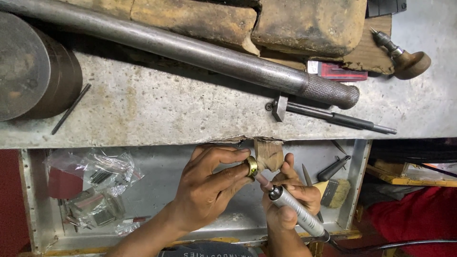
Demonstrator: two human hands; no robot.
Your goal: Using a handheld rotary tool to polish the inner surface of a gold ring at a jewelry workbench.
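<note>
Ring (pixel 251 166), a small brass-coloured band, is sitting pinched between the thumb and fingers (pixel 227 172) of the left hand (pixel 209 190), held just in front of a wooden peg (pixel 269 154) that is jutting out from the table (pixel 157 114) edge; the right hand (pixel 290 197) is wrapping its fingers closed around a slim metal rotary handpiece (pixel 297 212), whose pinkish tip is touching the ring; how far the tip is reaching inside the band is too small to tell; the handpiece's cable (pixel 395 245) is running off the right edge, cut off; both forearms are leaving the frame at the bottom; under the hands a shallow metal tray (pixel 157 162) is holding clear plastic bags (pixel 95 185) with contents hard to make out, a bristle brush (pixel 335 192) and a dark-handled tool (pixel 333 167); the grey, worn table is carrying a long steel bar (pixel 190 50) with a knurled end, a heavy round metal block (pixel 33 66) cut off at the left, a thin rod (pixel 71 108) and a wooden-knobbed tool (pixel 404 57); red cloth (pixel 419 219) is lying at the lower right
</note>
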